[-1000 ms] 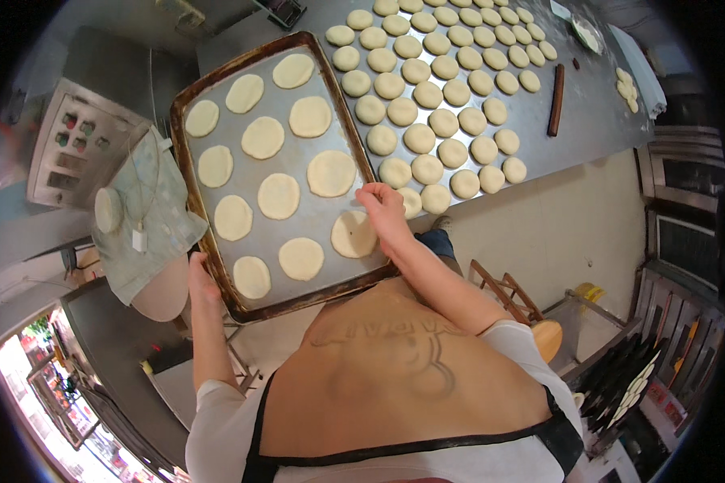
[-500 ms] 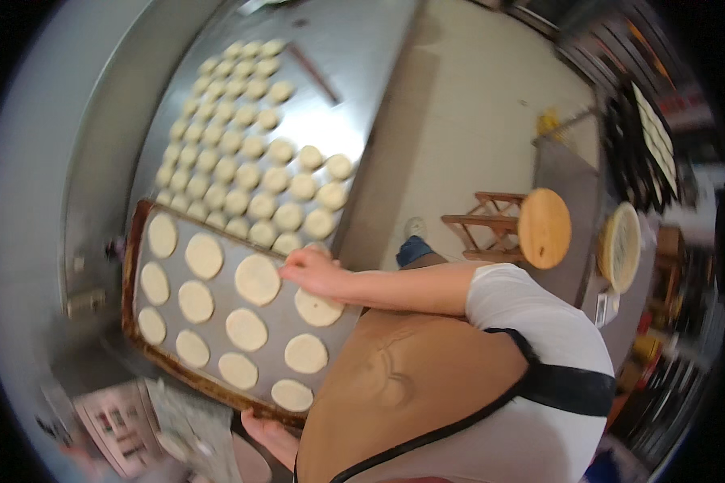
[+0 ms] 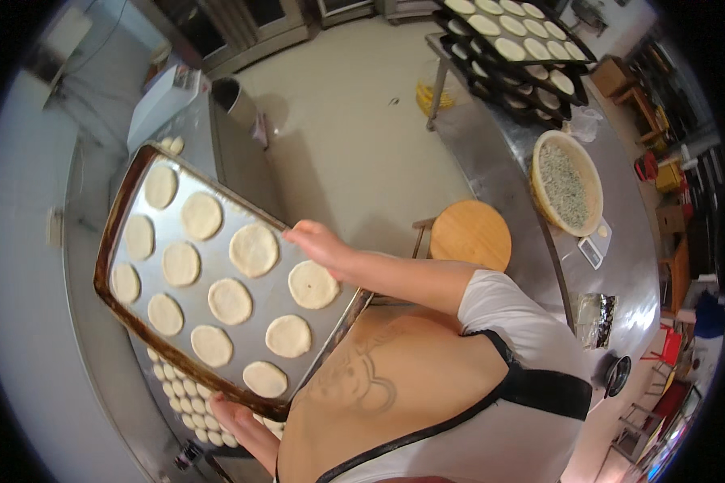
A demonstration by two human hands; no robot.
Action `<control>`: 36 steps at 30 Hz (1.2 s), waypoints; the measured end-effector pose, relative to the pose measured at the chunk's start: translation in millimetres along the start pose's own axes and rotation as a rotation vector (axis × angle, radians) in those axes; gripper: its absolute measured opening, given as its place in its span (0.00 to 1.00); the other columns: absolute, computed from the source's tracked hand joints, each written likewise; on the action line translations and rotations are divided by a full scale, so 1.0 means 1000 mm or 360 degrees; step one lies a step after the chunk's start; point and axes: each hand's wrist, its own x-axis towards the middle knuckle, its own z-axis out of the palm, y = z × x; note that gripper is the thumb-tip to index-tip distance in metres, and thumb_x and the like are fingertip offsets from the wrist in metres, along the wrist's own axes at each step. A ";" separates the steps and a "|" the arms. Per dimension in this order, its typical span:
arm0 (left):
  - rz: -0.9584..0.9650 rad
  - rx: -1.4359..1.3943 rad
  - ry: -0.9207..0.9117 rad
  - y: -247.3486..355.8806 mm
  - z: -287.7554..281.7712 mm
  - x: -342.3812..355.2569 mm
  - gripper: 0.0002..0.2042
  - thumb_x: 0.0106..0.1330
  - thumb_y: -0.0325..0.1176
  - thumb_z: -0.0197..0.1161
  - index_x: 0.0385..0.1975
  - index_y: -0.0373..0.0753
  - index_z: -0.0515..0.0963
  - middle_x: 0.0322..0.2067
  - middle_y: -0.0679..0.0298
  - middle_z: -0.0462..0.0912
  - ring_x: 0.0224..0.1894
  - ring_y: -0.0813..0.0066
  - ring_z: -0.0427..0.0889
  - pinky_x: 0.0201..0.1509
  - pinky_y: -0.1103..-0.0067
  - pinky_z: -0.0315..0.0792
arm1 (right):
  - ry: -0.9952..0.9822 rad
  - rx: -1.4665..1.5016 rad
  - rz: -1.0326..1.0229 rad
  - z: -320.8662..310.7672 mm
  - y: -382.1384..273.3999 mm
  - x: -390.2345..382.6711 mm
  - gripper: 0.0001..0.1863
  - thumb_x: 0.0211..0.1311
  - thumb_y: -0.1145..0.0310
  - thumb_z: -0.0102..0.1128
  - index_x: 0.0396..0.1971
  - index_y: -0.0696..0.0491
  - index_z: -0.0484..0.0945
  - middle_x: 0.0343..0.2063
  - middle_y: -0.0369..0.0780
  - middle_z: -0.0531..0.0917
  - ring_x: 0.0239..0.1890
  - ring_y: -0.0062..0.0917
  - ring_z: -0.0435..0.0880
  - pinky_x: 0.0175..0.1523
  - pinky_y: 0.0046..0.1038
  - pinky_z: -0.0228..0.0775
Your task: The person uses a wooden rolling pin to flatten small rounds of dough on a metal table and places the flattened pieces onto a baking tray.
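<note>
A metal baking tray (image 3: 250, 340) with a browned rim is held up in front of my apron, tilted in view. Flat round dough discs (image 3: 254, 250) lie spaced in rows across it, one with a small dark hole near its middle. My right hand (image 3: 321, 245) grips the tray's far rim, fingers closed over the edge. At the near rim, my left hand (image 3: 235, 415) is closed on the tray, its fingers partly hidden beneath. Below the tray, several small dough balls (image 3: 187, 398) show on the worktop.
To the right, a steel table (image 3: 491, 153) bears stacked trays of dough discs (image 3: 532, 48), a bowl of chopped filling (image 3: 565, 185) and a small scale (image 3: 594, 248). A round wooden stool (image 3: 470, 235) stands before it. A bin (image 3: 235, 103) is at the far left.
My view has swung right, bringing the steel table and stacked trays closer. The tray has come away from the dough-covered worktop along with both my hands, which keep hold of its rims.
</note>
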 end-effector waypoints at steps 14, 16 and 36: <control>-0.0344 0.0124 -0.1625 0.054 0.311 0.058 0.17 0.61 0.29 0.49 0.48 0.37 0.79 0.41 0.62 0.85 0.43 0.64 0.83 0.52 0.68 0.77 | 0.0939 0.0906 -0.0518 -0.107 -0.102 -0.109 0.16 0.71 0.63 0.61 0.50 0.59 0.81 0.44 0.45 0.86 0.45 0.32 0.85 0.54 0.36 0.79; -0.0514 0.0164 -0.1771 0.072 0.386 0.055 0.17 0.60 0.28 0.49 0.48 0.37 0.79 0.40 0.61 0.85 0.43 0.63 0.83 0.52 0.68 0.77 | 0.1035 0.0913 -0.0582 -0.127 -0.140 -0.102 0.16 0.71 0.60 0.61 0.46 0.58 0.83 0.43 0.42 0.87 0.45 0.31 0.85 0.56 0.35 0.77; -0.0944 0.0531 -0.1923 -0.077 0.841 -0.179 0.09 0.61 0.27 0.55 0.40 0.35 0.74 0.41 0.57 0.77 0.44 0.59 0.78 0.56 0.59 0.75 | 0.1878 0.0856 -0.0490 -0.544 -0.327 -0.117 0.15 0.65 0.55 0.68 0.37 0.48 0.72 0.36 0.39 0.80 0.40 0.34 0.82 0.47 0.41 0.79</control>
